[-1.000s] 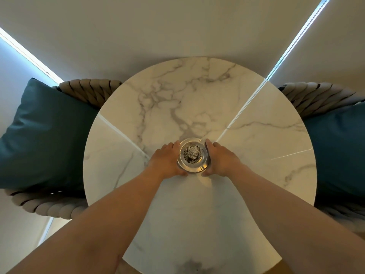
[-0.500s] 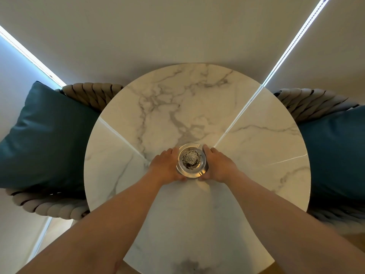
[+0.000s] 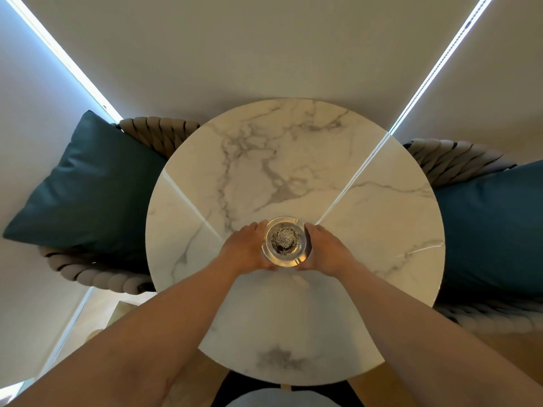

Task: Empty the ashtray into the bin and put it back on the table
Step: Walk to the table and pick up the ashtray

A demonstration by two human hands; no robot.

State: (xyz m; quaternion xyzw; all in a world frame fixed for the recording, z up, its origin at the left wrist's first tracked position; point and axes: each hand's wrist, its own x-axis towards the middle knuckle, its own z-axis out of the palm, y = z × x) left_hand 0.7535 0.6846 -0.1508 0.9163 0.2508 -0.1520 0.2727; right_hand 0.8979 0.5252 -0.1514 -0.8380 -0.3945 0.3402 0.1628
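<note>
A round clear glass ashtray [image 3: 284, 258] with grey-black ash in its bowl sits near the middle of a round white marble table [image 3: 367, 230]. My left hand [image 3: 248, 249] clasps its left side and my right hand [image 3: 324, 249] clasps its right side, fingers curled around the rim. Whether the ashtray rests on the table or is just off it I cannot tell. No bin is in view.
A woven rope chair with a teal cushion [image 3: 85, 186] stands left of the table. A second woven chair with a teal cushion [image 3: 493, 227] stands on the right. A pale wall lies beyond the table, wooden floor [image 3: 97, 312] below.
The view has tilted down and back, so the table appears lower in frame. Both hands stay around the ashtray, which has come slightly toward me.
</note>
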